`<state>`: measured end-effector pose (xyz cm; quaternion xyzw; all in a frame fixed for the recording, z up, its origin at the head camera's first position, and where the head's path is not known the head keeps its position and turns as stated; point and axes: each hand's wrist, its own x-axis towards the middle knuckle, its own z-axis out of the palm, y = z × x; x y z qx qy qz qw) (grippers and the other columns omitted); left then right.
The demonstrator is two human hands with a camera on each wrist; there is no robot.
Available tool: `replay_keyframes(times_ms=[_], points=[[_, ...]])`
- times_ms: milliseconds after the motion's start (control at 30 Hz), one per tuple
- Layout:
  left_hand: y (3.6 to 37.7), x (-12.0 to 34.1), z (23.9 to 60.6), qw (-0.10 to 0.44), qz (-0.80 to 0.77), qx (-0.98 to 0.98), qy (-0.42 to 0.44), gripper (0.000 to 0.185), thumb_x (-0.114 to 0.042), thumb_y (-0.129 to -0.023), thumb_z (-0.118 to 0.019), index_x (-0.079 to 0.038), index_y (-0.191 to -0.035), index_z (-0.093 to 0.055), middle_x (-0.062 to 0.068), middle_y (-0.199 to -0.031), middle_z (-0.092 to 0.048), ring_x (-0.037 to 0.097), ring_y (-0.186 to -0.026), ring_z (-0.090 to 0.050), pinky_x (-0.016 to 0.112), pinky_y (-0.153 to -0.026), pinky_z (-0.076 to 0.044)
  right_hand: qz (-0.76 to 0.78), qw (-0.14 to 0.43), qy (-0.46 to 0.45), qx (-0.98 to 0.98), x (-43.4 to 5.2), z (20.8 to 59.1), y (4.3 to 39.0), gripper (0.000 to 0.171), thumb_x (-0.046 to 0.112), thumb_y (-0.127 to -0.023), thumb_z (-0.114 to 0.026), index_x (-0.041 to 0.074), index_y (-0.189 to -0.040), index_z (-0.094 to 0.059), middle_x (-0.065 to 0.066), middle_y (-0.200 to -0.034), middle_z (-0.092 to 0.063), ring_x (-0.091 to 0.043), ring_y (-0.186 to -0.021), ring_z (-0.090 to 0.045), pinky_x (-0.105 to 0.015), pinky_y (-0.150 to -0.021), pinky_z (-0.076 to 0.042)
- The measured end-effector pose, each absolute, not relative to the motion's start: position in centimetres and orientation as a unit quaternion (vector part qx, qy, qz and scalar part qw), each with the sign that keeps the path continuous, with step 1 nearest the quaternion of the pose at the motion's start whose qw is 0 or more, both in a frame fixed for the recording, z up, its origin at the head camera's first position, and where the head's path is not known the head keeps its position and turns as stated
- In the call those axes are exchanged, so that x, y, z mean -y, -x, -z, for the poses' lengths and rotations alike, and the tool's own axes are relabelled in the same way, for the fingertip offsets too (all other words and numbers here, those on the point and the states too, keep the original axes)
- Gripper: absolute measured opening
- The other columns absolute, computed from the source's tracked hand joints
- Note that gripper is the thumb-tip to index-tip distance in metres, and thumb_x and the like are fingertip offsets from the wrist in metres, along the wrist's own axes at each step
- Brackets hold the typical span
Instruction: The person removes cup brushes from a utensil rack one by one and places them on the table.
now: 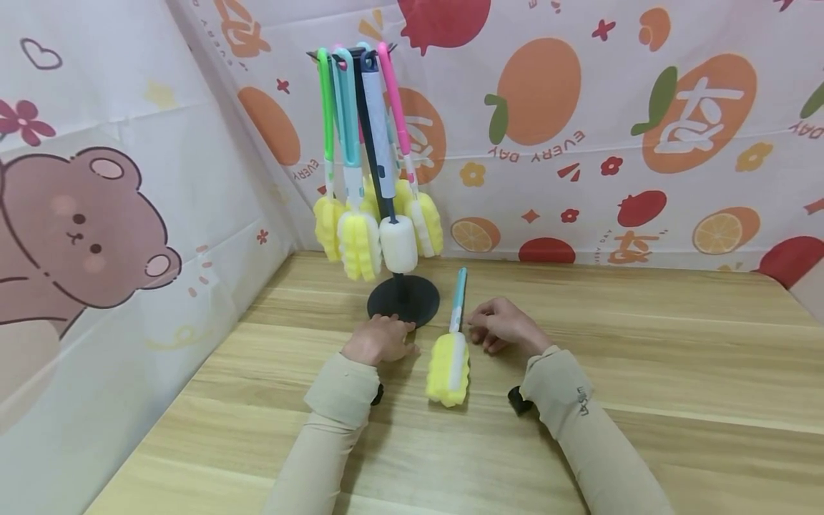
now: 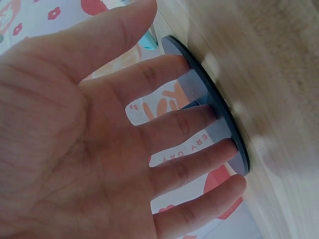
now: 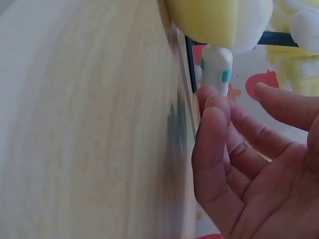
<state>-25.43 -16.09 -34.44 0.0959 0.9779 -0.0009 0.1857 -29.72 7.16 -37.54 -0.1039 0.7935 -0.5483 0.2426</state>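
A bottle brush with a yellow and white sponge head (image 1: 447, 372) and a turquoise and white handle (image 1: 460, 297) lies on the table, its head toward me. My right hand (image 1: 505, 325) is just right of the handle. In the right wrist view its fingers are loosely bent beside the white part of the handle (image 3: 216, 69), with the thumb apart. My left hand (image 1: 381, 340) rests its fairly straight, spread fingertips on the near rim of a round black base (image 1: 418, 293). That base carries a rack from which several sponge brushes (image 1: 357, 243) hang by their handles.
The wooden table (image 1: 644, 372) spreads out to the right of both hands. A printed cloth (image 1: 618, 193) with fruit hangs behind the rack, and another with a bear (image 1: 84, 229) hangs at the left. The hanging sponges are above the black base.
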Motion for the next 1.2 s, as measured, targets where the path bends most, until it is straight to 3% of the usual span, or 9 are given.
replay_keyframes(times_ms=[367, 667, 1200], points=[[25.5, 16.1, 34.4, 0.176, -0.005, -0.978, -0.108, 0.054, -0.039, -0.102, -0.061, -0.014, -0.149, -0.054, 0.021, -0.151, -0.046, 0.044, -0.138, -0.041, 0.054, -0.109, -0.037, 0.556, 0.199, 0.107, -0.800, -7.5, 35.7, 29.8, 0.028, 0.013, -0.107, -0.052, -0.010, -0.120, -0.062, -0.017, -0.089, -0.065, -0.013, -0.060, -0.054, -0.024, -0.054, -0.047], [25.4, 16.1, 34.5, 0.174, -0.009, -0.979, -0.107, 0.052, -0.040, -0.102, -0.062, -0.014, -0.147, -0.056, 0.021, -0.152, -0.046, 0.044, -0.140, -0.039, 0.055, -0.109, -0.037, 0.549, 0.136, 0.142, -0.812, -6.7, 33.8, 30.3, 0.027, 0.013, -0.105, -0.057, -0.011, -0.113, -0.066, -0.018, -0.088, -0.067, -0.016, -0.062, -0.057, -0.030, -0.060, -0.053], [25.4, 16.1, 34.4, 0.174, -0.007, -0.979, -0.106, 0.052, -0.040, -0.102, -0.062, -0.014, -0.147, -0.056, 0.021, -0.151, -0.047, 0.044, -0.138, -0.041, 0.054, -0.109, -0.037, 0.585, 0.109, 0.136, -0.792, -6.2, 31.8, 30.6, 0.025, 0.013, -0.105, -0.057, -0.009, -0.113, -0.066, -0.014, -0.086, -0.066, -0.016, -0.060, -0.057, -0.028, -0.061, -0.056]])
